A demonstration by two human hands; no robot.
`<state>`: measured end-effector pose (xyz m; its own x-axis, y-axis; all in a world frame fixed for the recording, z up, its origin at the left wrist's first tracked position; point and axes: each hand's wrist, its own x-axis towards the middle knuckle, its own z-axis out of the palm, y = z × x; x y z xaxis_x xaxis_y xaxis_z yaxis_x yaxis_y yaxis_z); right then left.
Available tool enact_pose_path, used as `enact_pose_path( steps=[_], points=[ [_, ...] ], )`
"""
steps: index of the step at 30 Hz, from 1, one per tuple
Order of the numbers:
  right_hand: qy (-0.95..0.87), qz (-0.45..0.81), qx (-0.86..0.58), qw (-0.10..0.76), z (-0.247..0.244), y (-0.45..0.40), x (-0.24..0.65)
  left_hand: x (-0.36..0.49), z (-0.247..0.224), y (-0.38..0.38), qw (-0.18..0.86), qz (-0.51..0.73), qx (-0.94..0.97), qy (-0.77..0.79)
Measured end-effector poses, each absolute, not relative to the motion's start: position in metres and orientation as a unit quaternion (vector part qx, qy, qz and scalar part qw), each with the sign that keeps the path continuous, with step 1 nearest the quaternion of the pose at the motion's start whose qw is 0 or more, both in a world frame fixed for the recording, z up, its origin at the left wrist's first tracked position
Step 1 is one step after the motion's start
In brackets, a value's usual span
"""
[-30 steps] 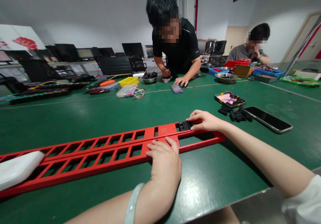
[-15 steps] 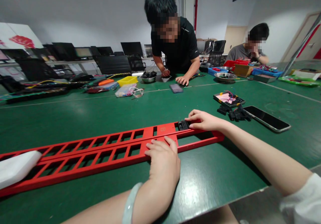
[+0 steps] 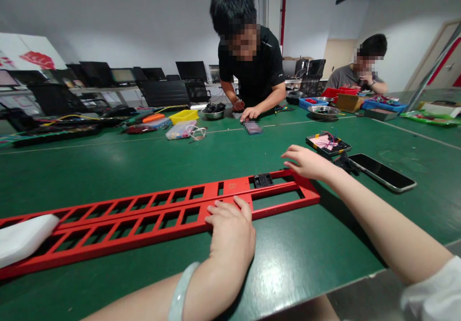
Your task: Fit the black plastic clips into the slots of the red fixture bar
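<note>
A long red slotted frame (image 3: 230,194) lies across the green table in front of me. My left hand (image 3: 232,230) rests on its near side with fingers spread, steadying nothing else that I can see. Seated in a slot toward the frame's right end is a small black plastic part (image 3: 263,180). Above that right end hovers my right hand (image 3: 306,161), its fingers apart and nothing visible in them. Beyond its wrist lie loose black parts (image 3: 347,164), partly hidden by the hand and forearm. A white block (image 3: 25,239) covers some slots at the frame's left.
To the right, a black phone (image 3: 382,171) lies beside a shallow box with wires (image 3: 328,142). Across the table (image 3: 144,162), a person (image 3: 248,66) leans over small items near a metal bowl (image 3: 213,113). Another person (image 3: 360,71) sits at the far right behind trays.
My right hand has let go of the black part in the slot and moved right and up. The left hand stays on the frame. The co-worker's hand has shifted left.
</note>
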<state>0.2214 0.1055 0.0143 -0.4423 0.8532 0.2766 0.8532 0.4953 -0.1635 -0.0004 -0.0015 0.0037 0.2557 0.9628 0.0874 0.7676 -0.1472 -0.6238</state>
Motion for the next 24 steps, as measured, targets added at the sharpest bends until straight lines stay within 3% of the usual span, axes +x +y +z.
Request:
enact_pose_path(
  steps=[3, 6, 14, 24],
  points=[
    [-0.766, -0.055, -0.639, 0.041, 0.014, 0.116, 0.253, -0.002, 0.002, -0.002, 0.298, 0.163, -0.742, -0.578],
    [-0.718, -0.048, -0.694, -0.001, 0.008, 0.124, 0.283, -0.004, 0.0, -0.002, 0.31, 0.157, -0.744, -0.571],
    [-0.703, -0.014, -0.71, -0.036, 0.0, 0.131, 0.33, -0.005, -0.001, -0.001, 0.322, 0.155, -0.741, -0.569],
    [-0.758, 0.015, -0.653, -0.003, 0.004, 0.132, 0.321, -0.002, 0.005, 0.0, 0.304, 0.163, -0.739, -0.579]
  ],
)
